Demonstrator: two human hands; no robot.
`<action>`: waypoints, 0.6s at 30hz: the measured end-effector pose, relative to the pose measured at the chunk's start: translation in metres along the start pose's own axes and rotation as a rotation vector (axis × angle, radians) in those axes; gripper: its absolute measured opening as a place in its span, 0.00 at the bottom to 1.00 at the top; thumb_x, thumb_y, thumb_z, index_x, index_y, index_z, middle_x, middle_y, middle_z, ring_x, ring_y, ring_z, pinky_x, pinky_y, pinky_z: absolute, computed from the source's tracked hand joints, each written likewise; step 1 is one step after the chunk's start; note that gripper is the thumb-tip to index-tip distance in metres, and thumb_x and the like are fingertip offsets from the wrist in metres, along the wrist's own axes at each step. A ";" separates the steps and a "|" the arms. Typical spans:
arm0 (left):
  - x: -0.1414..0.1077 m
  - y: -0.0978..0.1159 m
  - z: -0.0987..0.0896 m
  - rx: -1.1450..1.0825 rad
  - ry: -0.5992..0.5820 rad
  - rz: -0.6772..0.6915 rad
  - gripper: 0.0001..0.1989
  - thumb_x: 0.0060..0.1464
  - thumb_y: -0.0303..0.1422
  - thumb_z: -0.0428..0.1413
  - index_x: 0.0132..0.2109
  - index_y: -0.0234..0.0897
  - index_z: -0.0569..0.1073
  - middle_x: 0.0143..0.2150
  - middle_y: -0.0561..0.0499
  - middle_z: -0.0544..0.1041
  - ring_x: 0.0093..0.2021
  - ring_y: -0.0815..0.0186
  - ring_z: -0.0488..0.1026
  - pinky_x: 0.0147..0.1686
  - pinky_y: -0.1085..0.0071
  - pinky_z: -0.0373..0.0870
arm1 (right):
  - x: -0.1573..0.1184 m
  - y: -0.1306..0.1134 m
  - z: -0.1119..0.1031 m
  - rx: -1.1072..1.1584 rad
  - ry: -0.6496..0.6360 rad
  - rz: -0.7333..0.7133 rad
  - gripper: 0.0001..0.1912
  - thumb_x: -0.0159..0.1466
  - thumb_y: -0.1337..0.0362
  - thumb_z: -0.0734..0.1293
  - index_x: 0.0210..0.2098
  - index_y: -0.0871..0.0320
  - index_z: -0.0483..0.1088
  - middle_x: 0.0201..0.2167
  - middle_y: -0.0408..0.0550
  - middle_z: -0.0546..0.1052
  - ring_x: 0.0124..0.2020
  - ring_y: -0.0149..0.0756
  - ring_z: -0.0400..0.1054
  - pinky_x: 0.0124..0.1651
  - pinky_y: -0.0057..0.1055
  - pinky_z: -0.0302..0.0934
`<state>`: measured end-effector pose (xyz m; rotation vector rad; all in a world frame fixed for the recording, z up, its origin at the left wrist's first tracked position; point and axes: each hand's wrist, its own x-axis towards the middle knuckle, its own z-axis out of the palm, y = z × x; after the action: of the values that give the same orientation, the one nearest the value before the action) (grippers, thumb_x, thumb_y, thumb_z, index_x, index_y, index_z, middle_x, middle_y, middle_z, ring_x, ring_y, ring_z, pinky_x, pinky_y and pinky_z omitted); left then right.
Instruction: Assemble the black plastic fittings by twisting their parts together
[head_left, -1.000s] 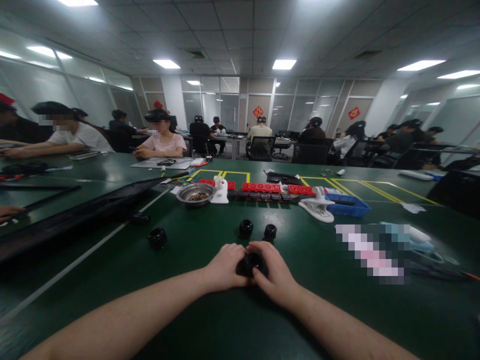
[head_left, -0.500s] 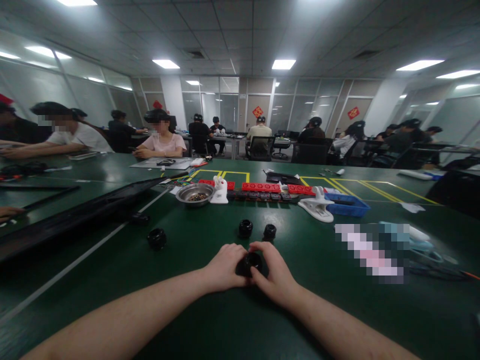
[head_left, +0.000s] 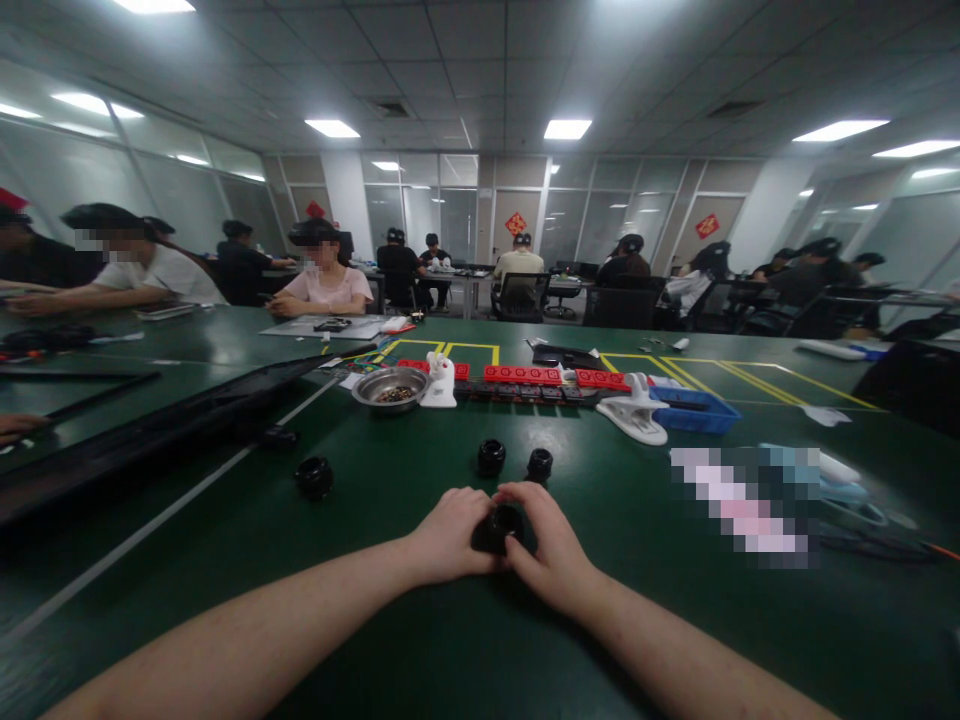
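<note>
A glossy black cylindrical part [head_left: 506, 520] with a round opening at its top is between my two hands, low over the green table. My left hand [head_left: 457, 530] is closed around its left side, and some of those fingers are hidden. On the other side my right hand [head_left: 551, 545] curls its thumb and fingers about the part, thumb at the near rim. Just beyond my hands stand two similar parts, one black part [head_left: 491, 457] straight ahead and another black part [head_left: 539, 464] to its right. Further left lies a third black part [head_left: 313, 478].
Across the table are a metal bowl [head_left: 390, 390] of small pieces, a white stand [head_left: 439, 384], red strips [head_left: 523, 374], a white clamp-like piece [head_left: 636, 412] and a blue bin [head_left: 694, 410]. A long black panel [head_left: 172, 430] lies left. Several people sit at tables beyond.
My right thumb has shifted slightly at the near rim of the black cylindrical part. Both hands stay around it, and the other black parts have not moved.
</note>
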<state>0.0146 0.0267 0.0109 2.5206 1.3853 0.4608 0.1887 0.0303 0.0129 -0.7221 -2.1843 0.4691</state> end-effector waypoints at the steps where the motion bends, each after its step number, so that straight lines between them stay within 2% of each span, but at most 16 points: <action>1: 0.000 0.001 0.000 0.004 -0.008 -0.005 0.20 0.41 0.44 0.57 0.40 0.36 0.66 0.36 0.50 0.69 0.37 0.61 0.65 0.39 0.65 0.61 | 0.000 0.000 0.000 -0.003 0.005 -0.002 0.24 0.51 0.72 0.61 0.48 0.58 0.56 0.43 0.51 0.66 0.46 0.40 0.59 0.50 0.41 0.55; 5: 0.000 0.004 -0.003 0.021 -0.016 -0.012 0.17 0.42 0.43 0.57 0.35 0.36 0.66 0.35 0.51 0.69 0.37 0.61 0.65 0.37 0.66 0.61 | 0.000 0.001 0.002 -0.055 0.059 0.074 0.24 0.50 0.67 0.65 0.46 0.58 0.57 0.39 0.51 0.66 0.42 0.42 0.61 0.46 0.41 0.57; 8: -0.001 0.006 -0.005 0.013 -0.009 -0.010 0.17 0.41 0.43 0.57 0.36 0.35 0.66 0.35 0.51 0.68 0.37 0.61 0.65 0.37 0.66 0.61 | 0.001 0.001 0.002 -0.049 0.041 0.091 0.22 0.51 0.68 0.64 0.46 0.58 0.58 0.37 0.50 0.67 0.40 0.40 0.61 0.45 0.41 0.58; 13: -0.001 0.003 -0.002 0.003 -0.010 -0.011 0.20 0.41 0.43 0.57 0.39 0.36 0.66 0.37 0.50 0.69 0.38 0.61 0.65 0.39 0.65 0.61 | 0.000 -0.001 0.000 0.011 -0.039 0.004 0.26 0.50 0.73 0.60 0.49 0.58 0.55 0.44 0.52 0.65 0.47 0.41 0.58 0.51 0.42 0.54; 18: 0.000 0.000 0.000 0.014 0.012 0.015 0.17 0.41 0.43 0.57 0.35 0.36 0.66 0.35 0.52 0.68 0.36 0.62 0.65 0.36 0.67 0.61 | -0.001 0.001 0.000 -0.044 0.038 0.020 0.26 0.52 0.67 0.64 0.50 0.58 0.54 0.46 0.53 0.63 0.48 0.43 0.57 0.50 0.43 0.54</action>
<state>0.0149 0.0262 0.0105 2.5456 1.3793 0.4709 0.1896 0.0305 0.0113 -0.7711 -2.1593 0.4152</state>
